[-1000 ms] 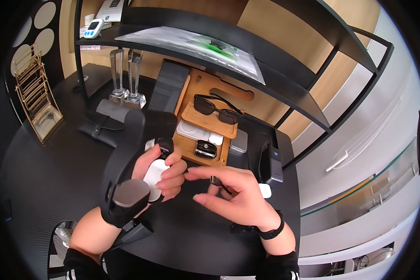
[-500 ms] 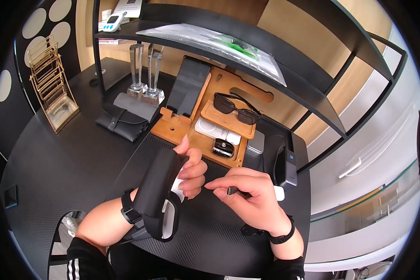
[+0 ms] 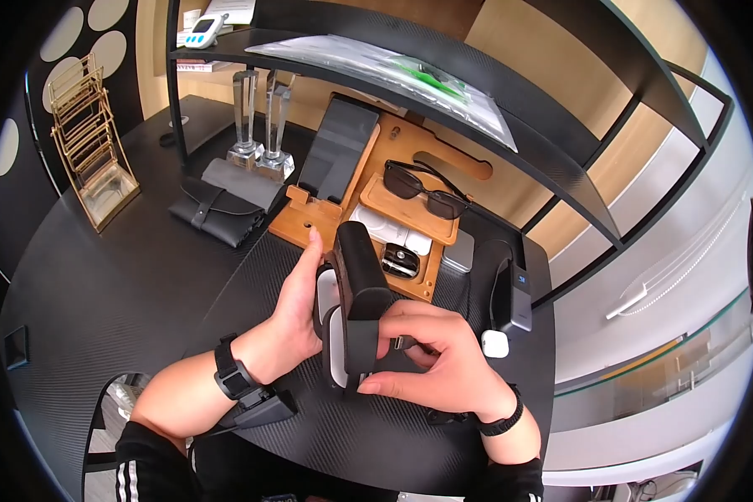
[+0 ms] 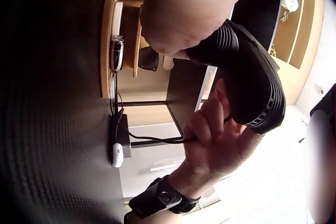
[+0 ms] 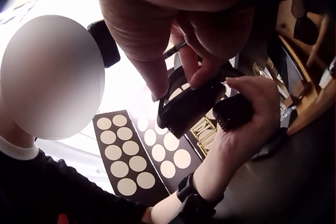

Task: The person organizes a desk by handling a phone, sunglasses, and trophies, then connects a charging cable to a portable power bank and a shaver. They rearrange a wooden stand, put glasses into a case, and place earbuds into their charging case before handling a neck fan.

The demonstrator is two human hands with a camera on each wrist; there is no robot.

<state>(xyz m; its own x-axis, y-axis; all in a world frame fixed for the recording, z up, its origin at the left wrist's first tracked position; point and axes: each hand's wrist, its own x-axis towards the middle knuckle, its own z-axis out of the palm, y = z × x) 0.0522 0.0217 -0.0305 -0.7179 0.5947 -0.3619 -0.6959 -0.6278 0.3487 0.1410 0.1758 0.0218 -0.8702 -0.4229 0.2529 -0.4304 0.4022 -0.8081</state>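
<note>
A black neck massager (image 3: 363,280) with ribbed ends and pale oval pads stands on edge above the desk. My left hand (image 3: 291,305) grips it from the left, thumb pointing up, its other fingers mostly hidden behind the body. From the right, my right hand (image 3: 448,356) holds a black charging cable (image 3: 403,342) by its small metal-tipped plug. Right-hand fingertips are at the massager's near end, and the plug points toward it. In the left wrist view the cable (image 4: 157,140) trails from the right hand toward the desk.
A power bank (image 3: 514,297) with a lit display and a white earbud case (image 3: 494,344) stand at the right. Behind the hands, a wooden organizer (image 3: 309,226) carries a phone, sunglasses (image 3: 427,191) and a car key (image 3: 400,261). A black shelf (image 3: 552,180) spans the back.
The massager has turned so its pads face left and has moved right, toward the right hand. The right hand, plug still pinched, now has its fingers against the massager's end.
</note>
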